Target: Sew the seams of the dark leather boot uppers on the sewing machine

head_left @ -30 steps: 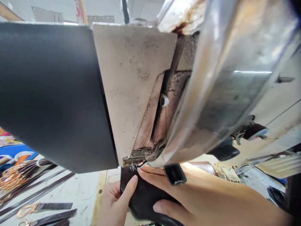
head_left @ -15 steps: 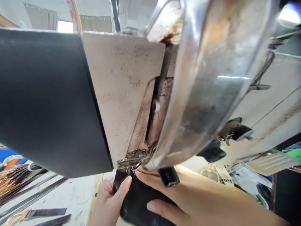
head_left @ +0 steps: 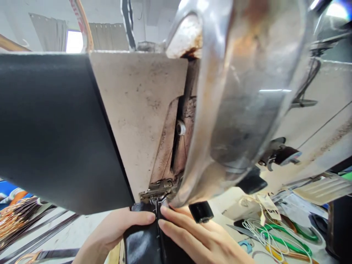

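A black, leather-like piece [head_left: 141, 240] lies under the presser foot [head_left: 156, 200] of a sewing machine [head_left: 140, 99]. A raised seam line runs along it towards the foot. My left hand [head_left: 110, 229] grips its left side, thumb on top near the seam; the other fingers are hidden beneath. On the right side, my right hand [head_left: 198, 234] lies with its fingers stretched out on the piece, tips close to the seam and just in front of the foot. The right thumb is hidden.
Dark straps with copper-coloured ends [head_left: 22, 216] lie at the left. Green-handled scissors [head_left: 286, 238], tangled white cord [head_left: 258, 227] and paper tags [head_left: 268, 207] are at the right. A large metal guard [head_left: 209, 110] and a small black block [head_left: 201, 212] hang above my right hand.
The black piece has turned and shifted, so its seam now points at the presser foot. My left hand's thumb lies flatter across it, and my right hand has swung round. The view has shifted slightly.
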`<state>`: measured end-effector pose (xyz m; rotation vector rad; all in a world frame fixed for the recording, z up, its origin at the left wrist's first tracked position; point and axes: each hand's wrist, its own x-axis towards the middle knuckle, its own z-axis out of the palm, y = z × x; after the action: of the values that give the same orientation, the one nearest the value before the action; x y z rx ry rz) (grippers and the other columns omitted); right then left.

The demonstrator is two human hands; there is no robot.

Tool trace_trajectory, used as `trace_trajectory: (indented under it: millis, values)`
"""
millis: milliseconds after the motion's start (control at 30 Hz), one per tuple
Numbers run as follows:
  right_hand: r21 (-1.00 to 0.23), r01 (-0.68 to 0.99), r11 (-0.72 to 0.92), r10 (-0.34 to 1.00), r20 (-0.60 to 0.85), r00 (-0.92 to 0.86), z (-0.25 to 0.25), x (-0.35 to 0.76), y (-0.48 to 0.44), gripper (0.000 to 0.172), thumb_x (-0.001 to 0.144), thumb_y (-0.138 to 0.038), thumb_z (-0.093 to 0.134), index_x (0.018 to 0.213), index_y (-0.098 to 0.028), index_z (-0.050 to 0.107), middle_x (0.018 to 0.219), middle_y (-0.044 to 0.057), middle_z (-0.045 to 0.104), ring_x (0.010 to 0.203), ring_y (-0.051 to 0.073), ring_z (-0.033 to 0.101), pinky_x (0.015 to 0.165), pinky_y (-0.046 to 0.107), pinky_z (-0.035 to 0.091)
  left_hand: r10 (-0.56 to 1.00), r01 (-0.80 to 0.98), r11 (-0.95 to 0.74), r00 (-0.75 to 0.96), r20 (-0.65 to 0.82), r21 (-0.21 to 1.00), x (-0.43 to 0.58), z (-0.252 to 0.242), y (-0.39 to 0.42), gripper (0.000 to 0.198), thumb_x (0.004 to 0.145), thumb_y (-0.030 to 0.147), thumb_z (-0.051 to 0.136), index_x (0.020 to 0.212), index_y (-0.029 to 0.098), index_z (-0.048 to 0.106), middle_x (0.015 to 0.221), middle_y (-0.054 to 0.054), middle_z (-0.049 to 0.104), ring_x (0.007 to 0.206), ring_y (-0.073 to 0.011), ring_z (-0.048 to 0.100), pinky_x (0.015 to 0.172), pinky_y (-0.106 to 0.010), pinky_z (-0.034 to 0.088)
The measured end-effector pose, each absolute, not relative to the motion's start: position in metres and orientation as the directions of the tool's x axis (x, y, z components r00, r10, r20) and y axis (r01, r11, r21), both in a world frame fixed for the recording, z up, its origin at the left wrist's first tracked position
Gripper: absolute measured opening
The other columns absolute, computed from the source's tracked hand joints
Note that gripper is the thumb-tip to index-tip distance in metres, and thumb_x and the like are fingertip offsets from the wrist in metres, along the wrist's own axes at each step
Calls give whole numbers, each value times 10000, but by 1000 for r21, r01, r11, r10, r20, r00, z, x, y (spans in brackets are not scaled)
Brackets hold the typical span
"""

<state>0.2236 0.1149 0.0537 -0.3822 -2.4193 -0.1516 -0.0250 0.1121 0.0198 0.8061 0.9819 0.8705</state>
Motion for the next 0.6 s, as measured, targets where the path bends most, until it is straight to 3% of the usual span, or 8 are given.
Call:
trace_trajectory:
  millis: [100,200,267,433,600]
  values:
    - [50,348,936,209,716,-666,36,214,115,352,1078,-128,370,1107,-157,720,1149,30,779,1159,146,699,1150,259,433,906,-222,372,299,-300,902,-22,25,108,455,576,366,949,975,194,814,1157,-75,772,983,-267,732,837,-313,548]
    - [24,390,920,195,837,-511,13,211,117,382,1096,-191,361,1059,-211,740,1104,7,792,1163,134,697,1164,278,421,927,-190,296,293,-233,936,-20,28,106,413,614,405,926,947,185,818,1278,-78,722,1167,-302,664,980,-357,510]
    - [16,430,903,248,798,-550,6,212,118,331,1088,-286,420,1105,-257,749,1139,33,782,1203,165,680,1115,297,484,934,-179,274,284,-216,945,-20,28,104,438,605,436,926,950,189,819,1265,-76,727,1169,-304,662,1035,-385,484]
    - [-43,486,873,391,658,-643,18,216,118,318,1018,-493,542,1223,-336,728,1223,57,748,1246,239,654,1044,351,555,907,-187,386,255,-335,903,-20,24,105,512,575,440,943,1002,190,810,1046,-82,799,907,-274,738,890,-384,545]
    - [-120,481,869,437,641,-631,31,212,121,315,1015,-480,544,1265,-375,703,1207,24,756,1229,234,665,1054,344,548,889,-144,433,229,-396,890,-32,11,115,561,600,524,908,980,125,800,1105,-148,784,1164,-391,669,1054,-468,470]
